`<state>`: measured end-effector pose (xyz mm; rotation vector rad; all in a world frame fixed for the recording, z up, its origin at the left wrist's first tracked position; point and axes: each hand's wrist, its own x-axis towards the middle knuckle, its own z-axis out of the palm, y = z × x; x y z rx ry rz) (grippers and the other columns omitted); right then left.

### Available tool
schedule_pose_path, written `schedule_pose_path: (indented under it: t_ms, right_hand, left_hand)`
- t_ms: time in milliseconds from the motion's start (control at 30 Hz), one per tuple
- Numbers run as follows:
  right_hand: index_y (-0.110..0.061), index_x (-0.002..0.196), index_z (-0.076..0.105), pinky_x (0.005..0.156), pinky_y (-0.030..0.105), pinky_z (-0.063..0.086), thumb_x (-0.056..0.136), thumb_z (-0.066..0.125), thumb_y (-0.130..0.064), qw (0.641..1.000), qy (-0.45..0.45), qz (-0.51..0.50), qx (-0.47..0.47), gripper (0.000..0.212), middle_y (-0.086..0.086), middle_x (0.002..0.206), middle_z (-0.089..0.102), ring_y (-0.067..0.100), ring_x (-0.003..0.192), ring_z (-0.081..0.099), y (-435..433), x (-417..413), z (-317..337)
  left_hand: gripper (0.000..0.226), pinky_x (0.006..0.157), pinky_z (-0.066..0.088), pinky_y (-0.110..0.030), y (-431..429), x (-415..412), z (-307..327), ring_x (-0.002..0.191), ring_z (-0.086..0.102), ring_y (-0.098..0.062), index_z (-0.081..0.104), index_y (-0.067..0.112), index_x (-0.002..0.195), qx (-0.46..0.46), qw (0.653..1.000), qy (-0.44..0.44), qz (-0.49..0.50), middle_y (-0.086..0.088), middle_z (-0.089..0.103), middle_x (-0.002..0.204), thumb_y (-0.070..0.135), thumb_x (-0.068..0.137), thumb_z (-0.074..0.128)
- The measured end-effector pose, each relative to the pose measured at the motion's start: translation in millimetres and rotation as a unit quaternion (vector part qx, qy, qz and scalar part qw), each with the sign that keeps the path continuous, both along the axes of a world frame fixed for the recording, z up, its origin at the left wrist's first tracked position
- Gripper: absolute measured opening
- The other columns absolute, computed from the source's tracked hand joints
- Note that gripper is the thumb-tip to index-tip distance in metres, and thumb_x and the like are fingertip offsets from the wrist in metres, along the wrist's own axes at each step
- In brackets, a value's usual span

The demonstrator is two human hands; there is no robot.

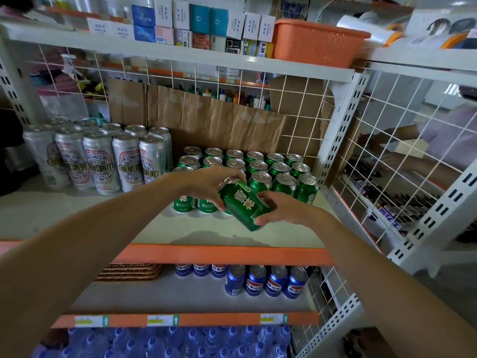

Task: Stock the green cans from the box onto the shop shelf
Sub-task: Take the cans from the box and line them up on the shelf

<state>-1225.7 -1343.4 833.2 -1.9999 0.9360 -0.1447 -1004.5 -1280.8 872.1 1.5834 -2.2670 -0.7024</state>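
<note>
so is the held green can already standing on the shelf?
No, the left hand and right hand hold the green can tilted, clear of the shelf.

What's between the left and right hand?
Head view: one tilted green can, gripped by the left hand and the right hand.

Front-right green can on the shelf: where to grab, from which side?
Likely pinch the front-right green can round its top rim, from above and in front: it stands upright, another can packed against its left, shelf post close on its right.
</note>
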Motion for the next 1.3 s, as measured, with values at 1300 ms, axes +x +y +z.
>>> schedule_pose_path:
  t_ms: [1300]
  right_hand:
    - [-0.012, 0.125, 0.041, 0.074, 0.006, 0.042, 0.075, 0.078, -0.019, 0.972, -0.180, -0.140, -0.064, 0.062, -0.006, 0.107, 0.056, 0.006, 0.095, 0.057, 38, 50, -52]
  left_hand:
    - [0.030, 0.085, 0.051, -0.035, 2, -2, -12, 0.090, 0.065, -0.020, 0.068, 0.011, 0.098, -0.030, 0.936, 0.274, 0.220, -0.010, 0.069, 0.094, 0.026, 0.074, 0.077]
